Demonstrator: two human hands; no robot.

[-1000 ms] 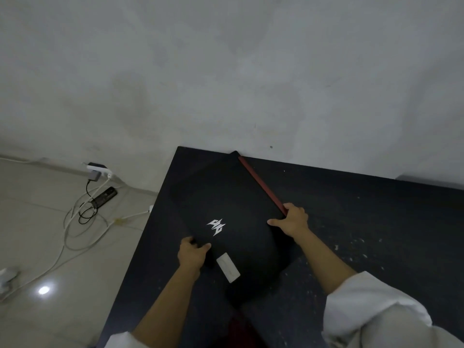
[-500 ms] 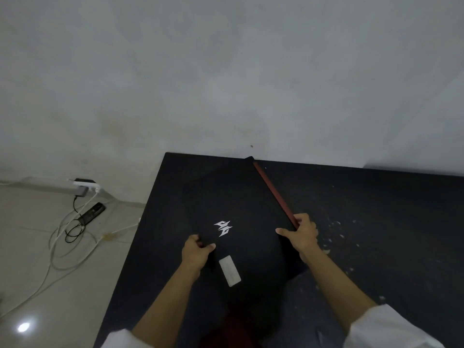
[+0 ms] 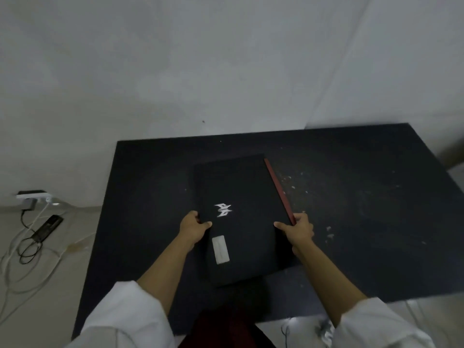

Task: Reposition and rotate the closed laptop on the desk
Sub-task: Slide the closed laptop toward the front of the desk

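A closed black laptop (image 3: 246, 197) lies on the black desk (image 3: 351, 222), near its middle. Its lid carries a silver logo and a white sticker, and a red strip runs along its right edge. The long side points away from me, slightly turned. My left hand (image 3: 193, 228) grips the laptop's left edge, thumb on the lid. On the right edge, at the near end of the red strip, my right hand (image 3: 298, 228) holds on. Both forearms reach out of white sleeves.
A grey wall rises right behind the desk. White specks dot the desk surface to the right of the laptop. On the tiled floor at left lie a power strip (image 3: 32, 195), a dark adapter (image 3: 47, 227) and coiled cables (image 3: 27, 249).
The laptop has turned clockwise and come away from the wall toward the desk's middle, both hands staying on its edges. The camera view has shifted right, showing more of the desk.
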